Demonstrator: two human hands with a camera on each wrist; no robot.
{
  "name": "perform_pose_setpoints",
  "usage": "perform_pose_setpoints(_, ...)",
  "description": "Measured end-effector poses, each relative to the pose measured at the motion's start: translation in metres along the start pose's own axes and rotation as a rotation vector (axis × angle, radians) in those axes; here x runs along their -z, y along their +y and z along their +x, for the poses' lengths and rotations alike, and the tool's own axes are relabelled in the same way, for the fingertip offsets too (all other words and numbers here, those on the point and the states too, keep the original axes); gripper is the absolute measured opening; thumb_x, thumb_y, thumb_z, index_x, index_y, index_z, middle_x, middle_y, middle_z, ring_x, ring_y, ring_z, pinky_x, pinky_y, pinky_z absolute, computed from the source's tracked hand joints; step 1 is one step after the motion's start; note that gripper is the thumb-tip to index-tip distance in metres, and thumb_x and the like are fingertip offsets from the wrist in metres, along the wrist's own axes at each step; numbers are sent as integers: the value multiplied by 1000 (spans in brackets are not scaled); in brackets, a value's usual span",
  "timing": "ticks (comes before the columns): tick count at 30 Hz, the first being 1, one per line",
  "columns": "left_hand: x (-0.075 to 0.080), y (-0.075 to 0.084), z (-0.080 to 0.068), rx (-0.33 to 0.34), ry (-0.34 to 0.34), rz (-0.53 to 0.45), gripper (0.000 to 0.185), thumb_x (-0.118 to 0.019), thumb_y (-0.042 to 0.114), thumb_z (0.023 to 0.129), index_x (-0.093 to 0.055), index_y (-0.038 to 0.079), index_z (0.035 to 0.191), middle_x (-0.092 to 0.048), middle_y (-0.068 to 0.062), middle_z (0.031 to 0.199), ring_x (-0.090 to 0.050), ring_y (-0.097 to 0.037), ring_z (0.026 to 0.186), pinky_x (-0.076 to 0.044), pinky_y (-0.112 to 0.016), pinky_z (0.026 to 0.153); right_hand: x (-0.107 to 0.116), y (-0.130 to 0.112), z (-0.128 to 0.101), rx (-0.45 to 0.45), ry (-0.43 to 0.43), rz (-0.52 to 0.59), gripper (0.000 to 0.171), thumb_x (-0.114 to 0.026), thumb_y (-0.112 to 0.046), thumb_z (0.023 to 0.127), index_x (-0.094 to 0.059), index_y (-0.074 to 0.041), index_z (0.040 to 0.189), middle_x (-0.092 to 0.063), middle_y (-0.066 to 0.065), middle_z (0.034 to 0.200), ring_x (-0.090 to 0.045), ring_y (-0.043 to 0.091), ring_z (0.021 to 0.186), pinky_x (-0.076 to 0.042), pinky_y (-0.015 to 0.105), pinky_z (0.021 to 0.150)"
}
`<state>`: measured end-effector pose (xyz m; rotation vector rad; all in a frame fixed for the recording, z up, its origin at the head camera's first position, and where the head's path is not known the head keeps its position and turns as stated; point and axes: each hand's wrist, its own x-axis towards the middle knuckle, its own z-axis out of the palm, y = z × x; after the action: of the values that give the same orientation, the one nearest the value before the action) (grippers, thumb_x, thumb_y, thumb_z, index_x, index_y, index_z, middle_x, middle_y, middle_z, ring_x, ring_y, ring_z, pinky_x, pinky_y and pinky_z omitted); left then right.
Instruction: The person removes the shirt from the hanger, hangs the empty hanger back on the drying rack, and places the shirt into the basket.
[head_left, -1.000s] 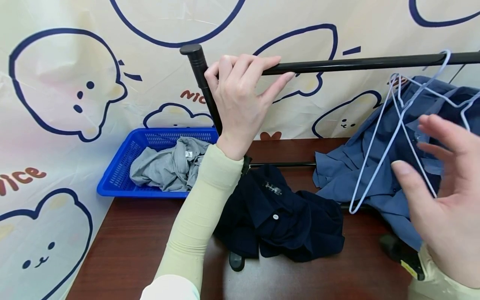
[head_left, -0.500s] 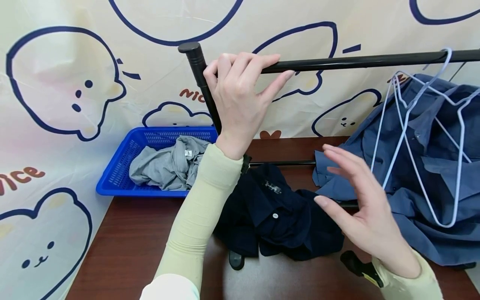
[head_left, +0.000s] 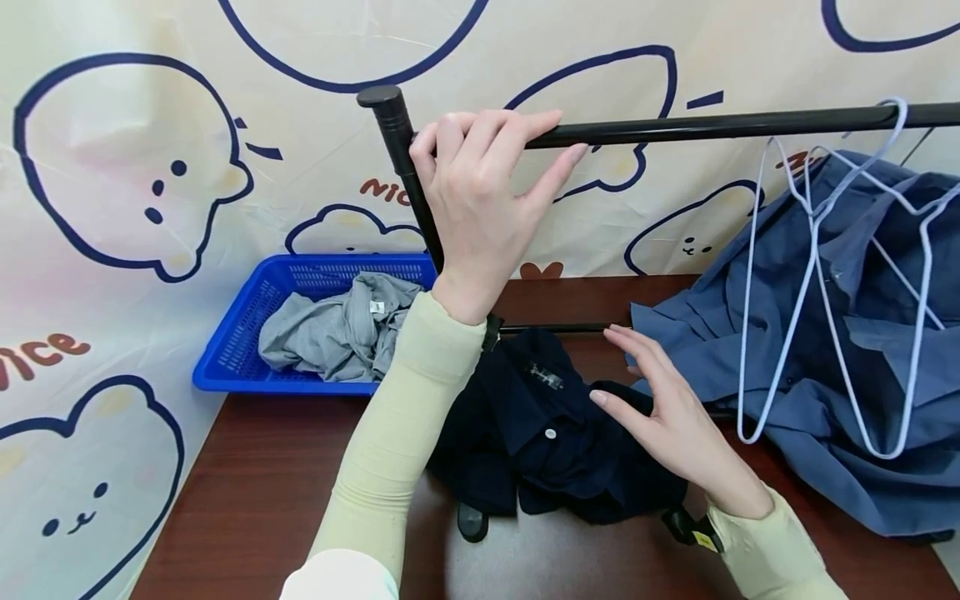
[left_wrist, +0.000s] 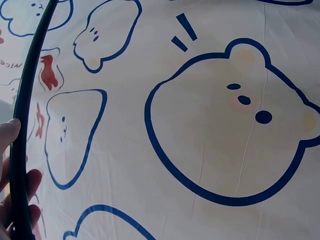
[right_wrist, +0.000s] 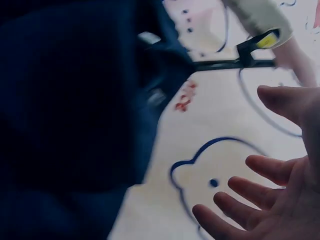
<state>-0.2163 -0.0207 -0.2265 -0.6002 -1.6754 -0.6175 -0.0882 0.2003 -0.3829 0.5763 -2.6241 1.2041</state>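
My left hand grips the black rail beside its left corner. The left wrist view shows the thumb on one side of the black bar and the fingers behind it. My right hand, fingers spread and holding nothing, is over the right side of a crumpled navy shirt with a white button; contact cannot be told. To its right, white wire hangers hang from the rail. In the right wrist view, dark blue cloth fills the left, apart from the hand.
A blue plastic basket with a grey garment stands at the back left of the brown table. A blue shirt lies behind the hangers. A black lower bar and a rack foot show around the navy shirt.
My right hand has moved left from beside the hangers to the navy shirt, fingers staying spread. The hangers have swung. My left hand has stayed on the rail.
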Motion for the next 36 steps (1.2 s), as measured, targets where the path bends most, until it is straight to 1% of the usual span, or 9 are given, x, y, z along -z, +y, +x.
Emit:
perform_pose_setpoints(3, 1, 0, -1, -7, 1, -9, 36, -68, 47, 96, -79, 17, 112, -73, 2, 106, -53, -21, 101, -29, -42, 102, -4, 12, -3, -63, -56, -10, 71, -72, -29, 97, -37, -17, 158, -30, 7, 161, -37, 28, 139, -39, 52, 103)
perform_pose_setpoints(4, 3, -1, -1, -13, -8, -11, 36, -67, 46, 97, -79, 17, 114, -73, 2, 109, -54, -21, 104, -29, -41, 104, -5, 16, -4, -89, -80, -14, 72, -71, -33, 98, -36, -17, 158, -29, 8, 162, -35, 30, 141, -37, 57, 103)
perform_pose_setpoints(9, 16, 0, -6, -63, -102, -67, 43, -65, 42, 99, -72, 12, 129, -66, -6, 133, -48, -24, 134, -20, -42, 117, -6, 28, -11, -194, -178, -67, 80, -71, -50, 94, -35, -19, 159, -24, 9, 164, -23, 36, 147, -27, 68, 107)
perform_pose_setpoints(12, 27, 2, -10, -86, -114, -158, 46, -71, 37, 96, -70, 7, 130, -62, -13, 139, -42, -27, 142, -17, -44, 119, -6, 32, -13, -212, -212, -98, 84, -72, -54, 92, -35, -19, 159, -25, 10, 164, -22, 37, 147, -26, 70, 106)
perform_pose_setpoints(16, 42, 6, -17, -116, -95, -279, 46, -79, 30, 89, -71, 4, 126, -63, -18, 135, -46, -30, 138, -25, -48, 116, -5, 36, -16, -203, -237, -132, 88, -75, -57, 87, -38, -18, 157, -27, 12, 162, -24, 39, 145, -28, 70, 105)
perform_pose_setpoints(18, 48, 8, -23, -118, -117, -309, 46, -81, 30, 87, -72, 4, 125, -63, -17, 135, -47, -30, 138, -27, -50, 115, -4, 37, -17, -189, -245, -151, 90, -76, -60, 85, -40, -18, 156, -30, 13, 161, -25, 39, 144, -30, 70, 103)
perform_pose_setpoints(23, 57, 7, -46, -68, -259, -312, 54, -82, 37, 86, -70, 7, 129, -61, -14, 139, -46, -26, 139, -28, -47, 114, 0, 39, -21, -167, -277, -199, 97, -80, -66, 77, -44, -18, 154, -34, 15, 158, -24, 43, 144, -32, 72, 101)
perform_pose_setpoints(28, 62, 2, -75, -13, -416, -293, 66, -80, 47, 85, -65, 10, 138, -56, -10, 146, -46, -26, 139, -30, -46, 113, 4, 41, -25, -185, -316, -250, 107, -79, -74, 70, -43, -20, 155, -33, 17, 158, -21, 46, 144, -33, 74, 99)
perform_pose_setpoints(36, 71, -1, -118, 8, -677, -247, 84, -75, 60, 85, -49, 16, 152, -39, -6, 159, -37, -26, 145, -27, -50, 116, 4, 46, -31, -244, -387, -242, 120, -78, -82, 61, -39, -22, 157, -33, 21, 156, -35, 48, 136, -40, 71, 94)
